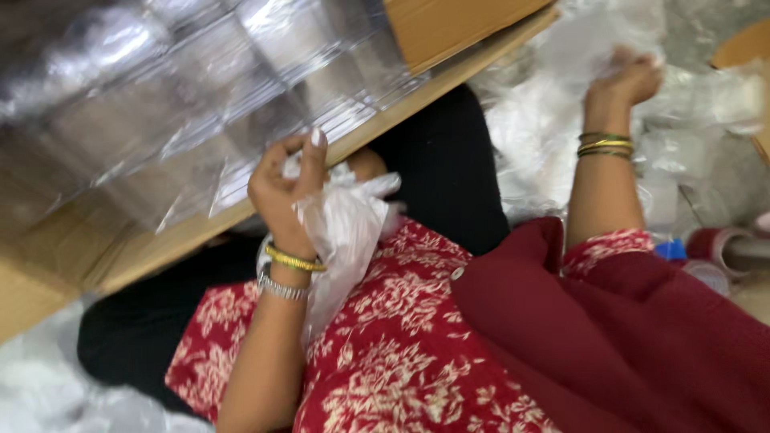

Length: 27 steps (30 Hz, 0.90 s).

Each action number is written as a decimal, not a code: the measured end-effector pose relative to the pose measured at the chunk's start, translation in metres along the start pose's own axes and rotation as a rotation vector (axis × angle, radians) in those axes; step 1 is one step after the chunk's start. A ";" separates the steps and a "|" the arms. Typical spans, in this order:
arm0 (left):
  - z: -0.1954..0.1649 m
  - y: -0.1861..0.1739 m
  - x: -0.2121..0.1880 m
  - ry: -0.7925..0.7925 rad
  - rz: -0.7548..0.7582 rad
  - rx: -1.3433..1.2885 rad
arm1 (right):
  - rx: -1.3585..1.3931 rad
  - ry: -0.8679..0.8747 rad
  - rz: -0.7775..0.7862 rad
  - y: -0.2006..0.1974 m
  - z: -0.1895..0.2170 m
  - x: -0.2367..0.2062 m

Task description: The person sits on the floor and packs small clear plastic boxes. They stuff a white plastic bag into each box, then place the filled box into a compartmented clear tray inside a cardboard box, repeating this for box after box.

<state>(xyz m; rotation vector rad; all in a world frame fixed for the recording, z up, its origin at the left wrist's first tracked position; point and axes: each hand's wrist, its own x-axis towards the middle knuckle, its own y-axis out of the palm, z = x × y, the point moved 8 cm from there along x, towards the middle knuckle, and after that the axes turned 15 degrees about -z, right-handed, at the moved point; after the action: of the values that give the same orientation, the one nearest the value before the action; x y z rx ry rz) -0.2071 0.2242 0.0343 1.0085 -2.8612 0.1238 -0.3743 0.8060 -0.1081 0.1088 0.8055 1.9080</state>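
Note:
My left hand (282, 186) is closed around a crumpled clear plastic bag (345, 232) that hangs down over my red flowered dress. It sits just below the edge of a cardboard box (449, 32). My right hand (627, 80), with green and gold bangles at the wrist, reaches out into a heap of clear plastic bags (553, 120) and closes on some of that plastic. The fingers are partly buried in the heap.
The cardboard box holds rows of clear plastic containers (184, 88) across the upper left. A roll of red tape (722, 244) and a small blue thing (670, 250) lie at the right. More plastic lies at the lower left (48, 385).

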 end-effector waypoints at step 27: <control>-0.022 -0.110 0.035 -0.096 0.083 -0.193 | -0.644 0.203 1.348 0.125 -0.073 -0.547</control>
<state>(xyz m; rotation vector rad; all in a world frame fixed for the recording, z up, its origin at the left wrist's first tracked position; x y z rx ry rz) -0.1636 0.1197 0.0648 0.8827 -2.9305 -0.1960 -0.2396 0.2807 0.0544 0.0543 0.1081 3.4028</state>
